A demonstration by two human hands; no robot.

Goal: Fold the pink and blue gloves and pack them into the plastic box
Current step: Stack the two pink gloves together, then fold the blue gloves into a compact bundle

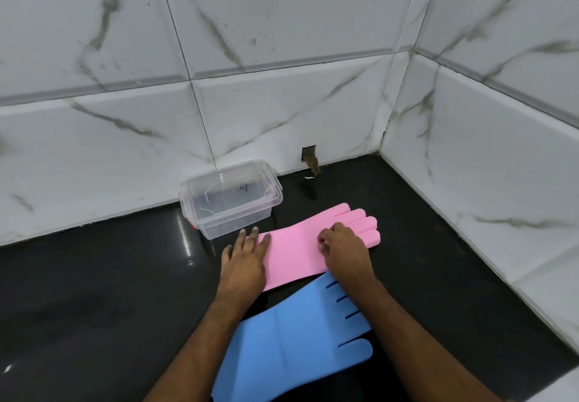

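A pink glove [297, 252] lies flat on the black counter [109, 292], cuff to the left, fingers to the right. My left hand [246, 262] rests flat on its cuff end, fingers spread. My right hand [344, 251] presses on the palm part with fingers curled, near the glove's fingers. A blue glove [291, 342] lies flat nearer to me, fingers pointing right, partly under my forearms. The clear plastic box [232, 202] stands behind the pink glove by the wall, its lid on top.
White marble-look tiled walls [282, 88] close the counter at the back and on the right, forming a corner. A small broken hole [310, 158] sits low in the back wall. Bare black counter spreads to the left.
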